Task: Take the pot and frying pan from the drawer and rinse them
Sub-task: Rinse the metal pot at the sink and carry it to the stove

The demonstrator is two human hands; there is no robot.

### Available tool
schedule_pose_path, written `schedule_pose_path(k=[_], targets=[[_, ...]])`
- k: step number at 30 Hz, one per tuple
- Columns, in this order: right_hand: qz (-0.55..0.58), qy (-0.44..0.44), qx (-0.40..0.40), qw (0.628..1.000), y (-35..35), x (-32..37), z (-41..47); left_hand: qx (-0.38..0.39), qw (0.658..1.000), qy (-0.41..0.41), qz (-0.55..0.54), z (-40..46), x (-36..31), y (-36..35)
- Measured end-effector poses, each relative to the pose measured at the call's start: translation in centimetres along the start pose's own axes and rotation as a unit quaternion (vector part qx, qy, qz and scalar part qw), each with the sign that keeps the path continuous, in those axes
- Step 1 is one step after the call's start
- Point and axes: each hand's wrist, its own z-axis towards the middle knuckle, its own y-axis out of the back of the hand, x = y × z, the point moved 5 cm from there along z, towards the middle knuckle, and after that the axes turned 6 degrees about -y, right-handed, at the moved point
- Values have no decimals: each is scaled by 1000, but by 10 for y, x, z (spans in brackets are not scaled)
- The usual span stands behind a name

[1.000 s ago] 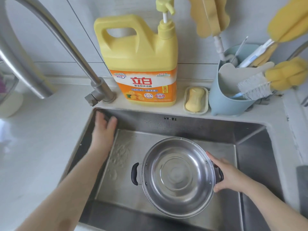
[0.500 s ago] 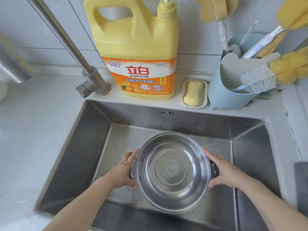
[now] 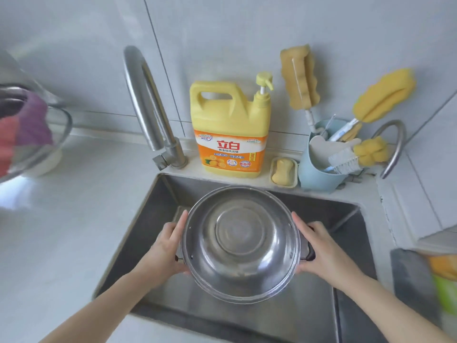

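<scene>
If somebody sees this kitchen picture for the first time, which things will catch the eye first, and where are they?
First the shiny steel pot, held over the sink at the picture's centre, with the left hand and the right hand gripping its side handles. Next the big yellow detergent bottle standing behind the sink against the wall, with the curved faucet to its left. Yellow sponge brushes stick out of a blue holder at the right.

Silver steel, yellow plastic, pale blue

Shiny silver round steel pot [image 3: 241, 243] with black handles; yellow plastic detergent jug [image 3: 230, 115] with orange label; pale blue plastic holder cup [image 3: 319, 177]; yellow foam sponge brushes [image 3: 383, 95]; white surface [image 3: 74, 231].
</scene>
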Motion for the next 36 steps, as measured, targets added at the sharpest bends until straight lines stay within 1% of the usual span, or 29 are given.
schedule_pose_path(k=[4,7,10,16,19,21,24,28,30,33,34,36], targets=[[-66,68,-97,991,46,49,-36,-120,989,-73,49,-21,-46,54],[-108,113,-201,967,87,87,-66,-238,954,-145,109,-37,-86,93],[-148,144,-275,939,119,112,-93,-325,915,-183,156,-53,-113,120],[-200,252,-408,855,191,173,-142,-397,861,-275,162,-71,-170,189],[-215,308,-465,802,228,208,-164,-439,833,-290,169,-75,-200,232],[-226,336,-493,770,251,228,-177,-479,805,-294,189,-79,-217,260],[-234,353,-516,745,280,250,-191,-527,770,-294,208,-82,-237,292],[-254,374,-533,715,305,267,-199,-558,735,-307,234,-85,-256,315],[-257,383,-534,709,314,270,-200,-566,726,-309,238,-85,-263,320],[-248,383,-538,709,323,265,-198,-560,734,-307,234,-81,-271,320],[-244,378,-533,717,324,262,-196,-546,746,-307,226,-80,-272,319],[-232,355,-504,752,324,255,-187,-494,790,-305,196,-73,-274,315]])
